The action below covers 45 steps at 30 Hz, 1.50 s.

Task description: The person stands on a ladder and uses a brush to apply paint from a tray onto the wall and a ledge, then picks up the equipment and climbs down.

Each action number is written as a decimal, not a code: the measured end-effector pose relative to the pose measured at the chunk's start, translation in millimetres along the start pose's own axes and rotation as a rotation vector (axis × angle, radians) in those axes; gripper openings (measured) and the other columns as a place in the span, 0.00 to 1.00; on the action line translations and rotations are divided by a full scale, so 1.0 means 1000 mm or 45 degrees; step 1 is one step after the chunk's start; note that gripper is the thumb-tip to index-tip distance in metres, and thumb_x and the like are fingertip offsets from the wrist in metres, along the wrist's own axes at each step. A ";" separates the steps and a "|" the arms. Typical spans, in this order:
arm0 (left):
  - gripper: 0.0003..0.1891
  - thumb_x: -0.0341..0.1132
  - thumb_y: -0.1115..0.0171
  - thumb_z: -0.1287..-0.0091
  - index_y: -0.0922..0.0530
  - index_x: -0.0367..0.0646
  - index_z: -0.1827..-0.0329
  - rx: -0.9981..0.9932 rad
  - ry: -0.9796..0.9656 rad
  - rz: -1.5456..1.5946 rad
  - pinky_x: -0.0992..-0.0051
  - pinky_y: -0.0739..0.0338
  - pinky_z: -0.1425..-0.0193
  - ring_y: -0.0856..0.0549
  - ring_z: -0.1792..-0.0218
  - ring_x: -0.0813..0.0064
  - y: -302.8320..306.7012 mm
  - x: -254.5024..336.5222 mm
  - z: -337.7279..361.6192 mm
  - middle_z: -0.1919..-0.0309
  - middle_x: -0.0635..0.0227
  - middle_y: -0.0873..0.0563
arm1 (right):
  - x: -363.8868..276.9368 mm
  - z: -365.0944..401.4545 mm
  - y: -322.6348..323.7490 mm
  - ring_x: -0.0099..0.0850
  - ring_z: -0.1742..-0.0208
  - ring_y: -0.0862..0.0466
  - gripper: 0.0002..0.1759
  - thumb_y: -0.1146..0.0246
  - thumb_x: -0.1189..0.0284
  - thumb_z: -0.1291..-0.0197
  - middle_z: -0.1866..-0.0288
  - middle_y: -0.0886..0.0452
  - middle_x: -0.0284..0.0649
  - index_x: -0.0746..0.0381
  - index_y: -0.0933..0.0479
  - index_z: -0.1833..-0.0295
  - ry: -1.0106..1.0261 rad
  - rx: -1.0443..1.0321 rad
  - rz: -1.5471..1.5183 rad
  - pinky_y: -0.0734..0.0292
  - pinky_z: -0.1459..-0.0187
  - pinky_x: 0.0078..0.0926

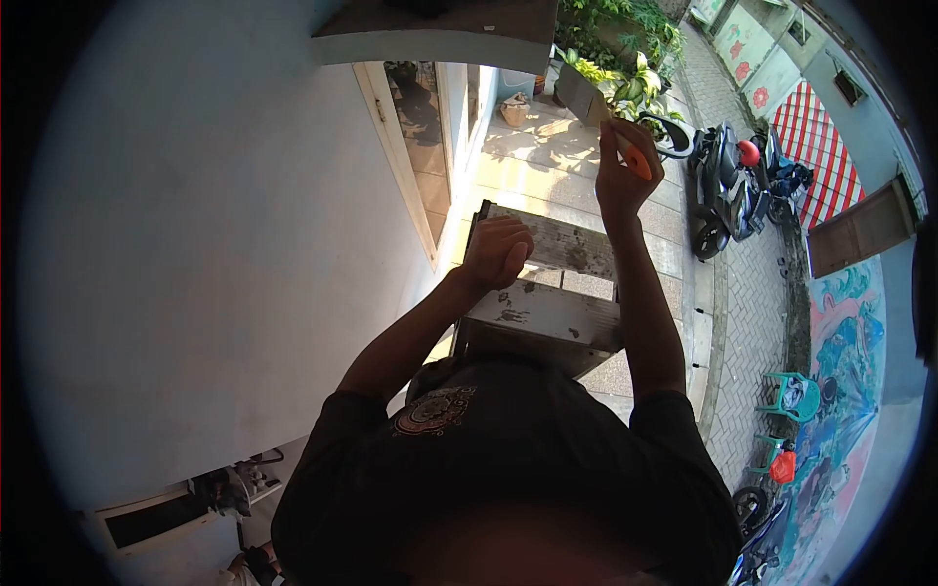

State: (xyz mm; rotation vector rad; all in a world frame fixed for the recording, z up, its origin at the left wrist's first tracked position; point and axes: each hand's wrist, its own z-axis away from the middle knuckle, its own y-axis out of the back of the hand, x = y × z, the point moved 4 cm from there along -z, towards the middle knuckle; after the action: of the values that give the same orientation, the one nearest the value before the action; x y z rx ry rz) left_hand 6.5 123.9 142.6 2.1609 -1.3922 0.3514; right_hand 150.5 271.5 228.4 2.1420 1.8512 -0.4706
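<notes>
Raised at the upper right, my right hand [626, 176] is closed around the orange handle [637, 159] of a putty knife. Its wide flat blade [580, 96] points up and to the left, apart from any surface. My left hand [496, 254] is curled into a fist over the left part of a stepladder [552, 313]. Whether anything is inside those fingers is hidden. Dark stains and spots mark the ladder's pale, flat steps, which lie just in front of my body.
A plain white wall [215, 244] fills the left side, with a door frame [396, 161] ahead. Beneath an overhang [440, 49] the tiled floor continues towards plants [635, 83]. On the right are parked motorbikes [728, 186], a paved lane [743, 332] and a green chair [791, 396].
</notes>
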 end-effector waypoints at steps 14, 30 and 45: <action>0.12 0.40 0.41 0.29 0.23 0.41 0.65 -0.383 0.321 -0.434 0.59 0.24 0.55 0.18 0.60 0.57 -0.030 0.018 0.009 0.65 0.61 0.18 | 0.023 0.039 0.005 0.25 0.54 0.15 0.05 0.30 0.81 0.39 0.56 0.13 0.38 0.66 0.16 0.57 -0.425 -0.160 -0.262 0.21 0.51 0.24; 0.28 0.55 0.39 0.29 0.25 0.42 0.36 -0.530 0.422 -0.872 0.54 0.40 0.23 0.32 0.27 0.52 -0.045 -0.020 0.035 0.30 0.52 0.27 | 0.021 0.056 -0.011 0.34 0.57 0.13 0.08 0.28 0.83 0.43 0.59 0.13 0.42 0.64 0.17 0.59 -0.171 -0.323 -0.284 0.19 0.54 0.28; 0.37 0.62 0.43 0.30 0.30 0.42 0.29 -0.663 0.554 -0.979 0.54 0.45 0.20 0.36 0.24 0.50 -0.044 -0.018 0.028 0.27 0.48 0.32 | 0.008 0.044 -0.007 0.34 0.60 0.13 0.09 0.27 0.81 0.44 0.60 0.14 0.42 0.63 0.17 0.58 -0.130 -0.368 -0.255 0.19 0.58 0.28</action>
State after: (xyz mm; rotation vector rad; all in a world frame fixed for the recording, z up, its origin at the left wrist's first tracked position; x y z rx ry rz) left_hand 36.2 135.8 97.1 1.8488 -0.3063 0.1222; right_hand 142.1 261.6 184.9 1.7259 1.9506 -0.3227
